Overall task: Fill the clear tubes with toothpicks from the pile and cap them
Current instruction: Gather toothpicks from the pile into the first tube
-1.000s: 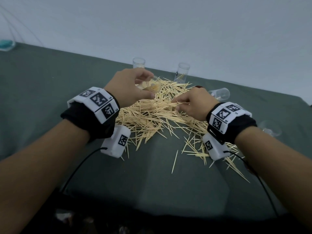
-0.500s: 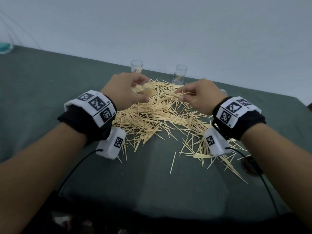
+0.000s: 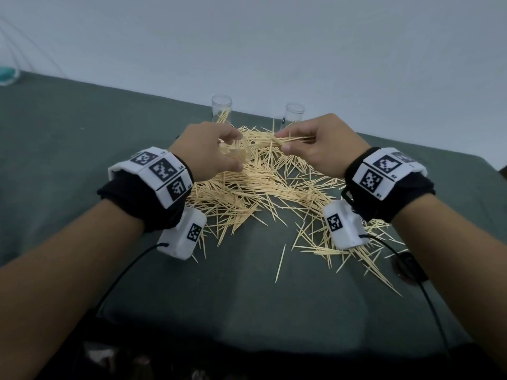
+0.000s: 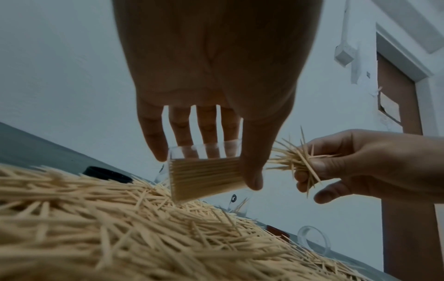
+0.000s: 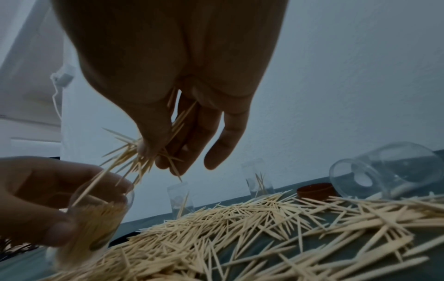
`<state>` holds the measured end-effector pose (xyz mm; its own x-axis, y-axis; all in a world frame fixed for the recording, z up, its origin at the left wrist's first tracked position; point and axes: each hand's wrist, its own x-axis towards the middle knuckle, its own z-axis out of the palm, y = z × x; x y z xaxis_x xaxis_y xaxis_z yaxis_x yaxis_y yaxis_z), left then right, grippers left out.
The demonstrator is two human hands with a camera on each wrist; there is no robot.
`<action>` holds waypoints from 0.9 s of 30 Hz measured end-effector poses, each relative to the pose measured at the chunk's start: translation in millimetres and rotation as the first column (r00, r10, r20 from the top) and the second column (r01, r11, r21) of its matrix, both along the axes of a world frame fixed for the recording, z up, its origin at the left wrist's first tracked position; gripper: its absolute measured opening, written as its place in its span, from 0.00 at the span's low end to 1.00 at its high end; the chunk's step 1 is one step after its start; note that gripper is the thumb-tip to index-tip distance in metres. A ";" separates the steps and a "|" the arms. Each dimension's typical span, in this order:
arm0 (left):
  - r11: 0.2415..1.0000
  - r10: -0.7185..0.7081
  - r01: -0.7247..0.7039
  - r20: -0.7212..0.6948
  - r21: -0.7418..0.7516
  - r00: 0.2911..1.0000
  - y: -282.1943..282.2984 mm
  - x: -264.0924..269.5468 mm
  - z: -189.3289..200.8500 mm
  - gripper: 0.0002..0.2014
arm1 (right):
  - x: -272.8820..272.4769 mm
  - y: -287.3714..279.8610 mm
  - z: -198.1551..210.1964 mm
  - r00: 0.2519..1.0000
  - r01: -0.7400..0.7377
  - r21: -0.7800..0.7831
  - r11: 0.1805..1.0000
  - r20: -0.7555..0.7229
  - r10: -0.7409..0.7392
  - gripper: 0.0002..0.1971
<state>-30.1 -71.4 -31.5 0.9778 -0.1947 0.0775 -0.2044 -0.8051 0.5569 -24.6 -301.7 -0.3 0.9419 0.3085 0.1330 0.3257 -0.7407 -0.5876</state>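
Observation:
My left hand (image 3: 208, 149) grips a clear tube (image 4: 204, 171) packed most of the way with toothpicks, tilted with its mouth toward the right hand (image 5: 96, 214). My right hand (image 3: 310, 146) pinches a loose bunch of toothpicks (image 4: 295, 159) (image 5: 134, 157), whose tips reach the tube's mouth. Both hands hover above the toothpick pile (image 3: 255, 187) on the grey-green cloth (image 3: 82, 138). Two more clear tubes stand upright behind the pile, the left one (image 3: 221, 109) and the right one (image 3: 293, 113), each with a few toothpicks inside.
An empty clear tube (image 5: 386, 169) lies on its side at the pile's right edge, beside a dark red cap (image 5: 314, 190). A black cap (image 4: 105, 174) sits at the pile's far left. Stray toothpicks (image 3: 279, 263) lie near the front; another dark cap (image 3: 408, 267) sits at right.
My right hand picked a bunch of toothpicks off the pile, lifted it and brought it left to the tube's mouth. The left hand rose slightly with the tube.

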 end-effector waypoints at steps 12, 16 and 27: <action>0.998 -0.012 0.012 0.006 -0.059 1.000 -12.4 -8.4 5.0 0.27 | -5.3 21.4 -13.3 0.999 -0.042 -0.196 0.980 0.010 0.044 0.16; 0.995 -0.011 0.011 -0.006 -0.095 1.000 -13.7 -8.9 3.9 0.26 | -8.7 25.9 -13.2 0.998 -0.053 -0.200 0.978 0.034 0.061 0.16; 0.995 0.033 -0.034 -0.020 -0.089 0.999 -9.9 -5.1 2.2 0.28 | -7.0 27.3 -11.0 0.994 -0.008 -0.141 0.990 0.107 0.023 0.11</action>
